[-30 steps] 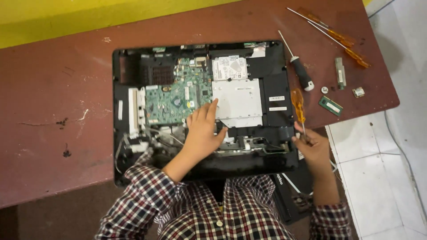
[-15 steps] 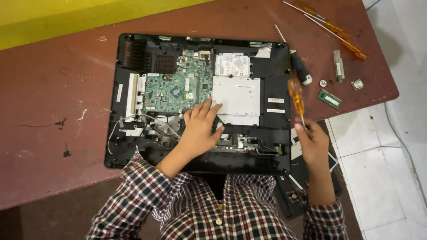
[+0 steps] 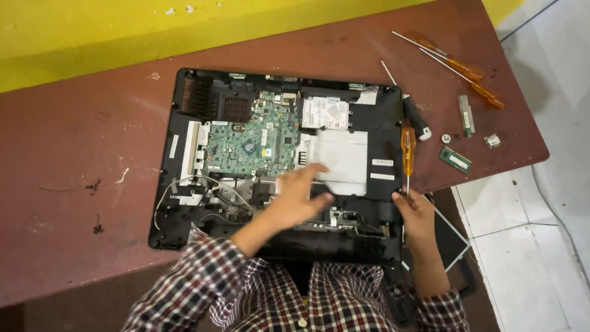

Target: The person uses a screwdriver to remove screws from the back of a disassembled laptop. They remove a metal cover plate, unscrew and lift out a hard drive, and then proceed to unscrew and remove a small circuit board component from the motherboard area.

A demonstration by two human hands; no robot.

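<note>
Now right hand (image 3: 415, 212) grips orange screwdriver (image 3: 407, 147) beside chassis (image 3: 276, 160); left hand (image 3: 301, 193) spread on it

Electronics repair workshop, opened computer chassis (image 3: 184, 184) with bare circuit board (image 3: 249, 141), screwdrivers (image 3: 458, 64) on worn red-brown table (image 3: 80, 154)

A worn reddish-brown table (image 3: 80, 160) carries an opened black computer case (image 3: 175, 184) under the person's fingers. Beyond the right fingertips lie two orange-handled screwdrivers (image 3: 467, 71), a black-handled screwdriver (image 3: 416, 118), a green memory stick (image 3: 455, 160) and small metal parts (image 3: 466, 115).
</note>
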